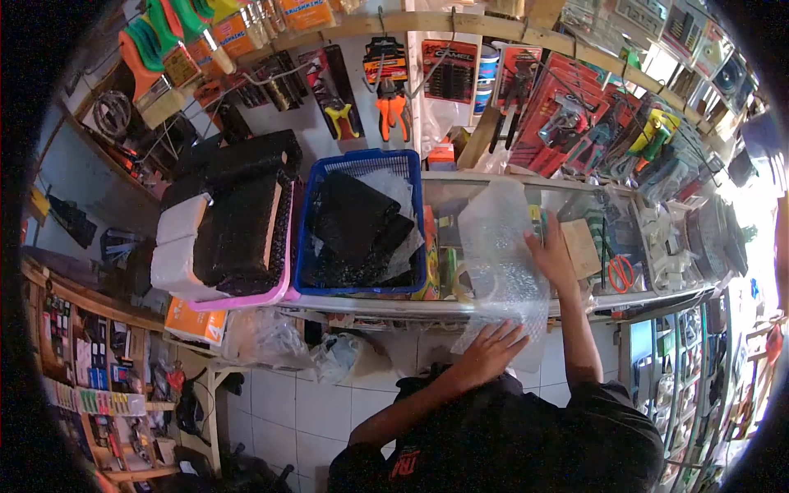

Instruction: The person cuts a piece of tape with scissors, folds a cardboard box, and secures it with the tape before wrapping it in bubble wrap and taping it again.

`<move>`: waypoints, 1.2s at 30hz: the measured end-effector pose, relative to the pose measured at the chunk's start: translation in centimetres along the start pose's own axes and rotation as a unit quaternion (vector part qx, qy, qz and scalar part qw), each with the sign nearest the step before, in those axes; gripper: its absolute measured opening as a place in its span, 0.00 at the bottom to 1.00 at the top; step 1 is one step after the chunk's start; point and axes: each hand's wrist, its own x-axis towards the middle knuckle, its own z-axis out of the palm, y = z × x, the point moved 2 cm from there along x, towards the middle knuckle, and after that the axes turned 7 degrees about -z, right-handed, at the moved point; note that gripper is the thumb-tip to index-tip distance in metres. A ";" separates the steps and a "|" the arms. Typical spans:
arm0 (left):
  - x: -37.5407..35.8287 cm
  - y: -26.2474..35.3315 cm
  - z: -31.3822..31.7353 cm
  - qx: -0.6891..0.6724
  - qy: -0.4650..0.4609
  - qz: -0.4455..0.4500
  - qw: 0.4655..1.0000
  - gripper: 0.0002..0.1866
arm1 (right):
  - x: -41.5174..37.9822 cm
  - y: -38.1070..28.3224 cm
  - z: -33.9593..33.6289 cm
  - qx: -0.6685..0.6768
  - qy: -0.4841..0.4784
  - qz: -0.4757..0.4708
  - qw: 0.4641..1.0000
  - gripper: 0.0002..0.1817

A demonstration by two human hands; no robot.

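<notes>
A long strip of clear bubble wrap (501,246) lies over the glass counter (448,185) and hangs past its front edge. My left hand (491,353) rests on the lower end of the wrap, its fingers spread. Farther up, my right hand (551,251) touches the wrap's right edge with fingers apart. To the left of the wrap stands a blue basket (362,289) with black packages and bubble wrap inside. Orange-handled scissors (620,273) and a flat brown cardboard piece (582,248) lie on the counter to the right of my right hand.
A pink tray (285,271) holding black and white wrapped packages (234,230) is at the left. Packaged tools (567,115) hang above the counter's back. An orange box (195,320) and plastic bags (267,341) sit below the tray. Shelves stand on both sides.
</notes>
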 end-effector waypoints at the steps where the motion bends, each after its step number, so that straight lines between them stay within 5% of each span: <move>1: 0.3 0.1 0.3 0.002 -0.011 0.004 1.000 0.37 | -1.2 -1.0 -0.1 -0.098 0.008 -0.101 0.990 0.34; 4: 2.0 0.3 2.6 0.009 -0.062 0.009 0.998 0.36 | -4.8 -3.5 1.0 -0.134 -0.138 -0.106 0.976 0.33; 8: 3.1 1.1 2.3 -0.054 -0.119 0.028 0.991 0.34 | -7.2 0.0 3.3 -0.125 -0.222 0.054 0.966 0.36; 11: 3.0 1.4 -1.1 -0.141 -0.066 0.039 0.987 0.31 | -8.7 2.4 3.5 -0.215 -0.166 -0.033 0.962 0.37; 14: 3.6 -0.4 -5.2 -0.072 0.068 0.021 0.995 0.29 | -10.7 3.4 4.6 -0.259 -0.109 -0.112 0.953 0.37; 20: 2.6 -6.1 -5.4 0.180 0.069 -0.103 0.976 0.30 | -10.2 1.0 4.6 -0.265 -0.075 -0.083 0.958 0.36; 36: 1.7 -8.9 -5.0 0.203 0.168 -0.203 0.943 0.31 | 5.6 5.9 11.3 -0.251 -0.046 -0.036 0.966 0.39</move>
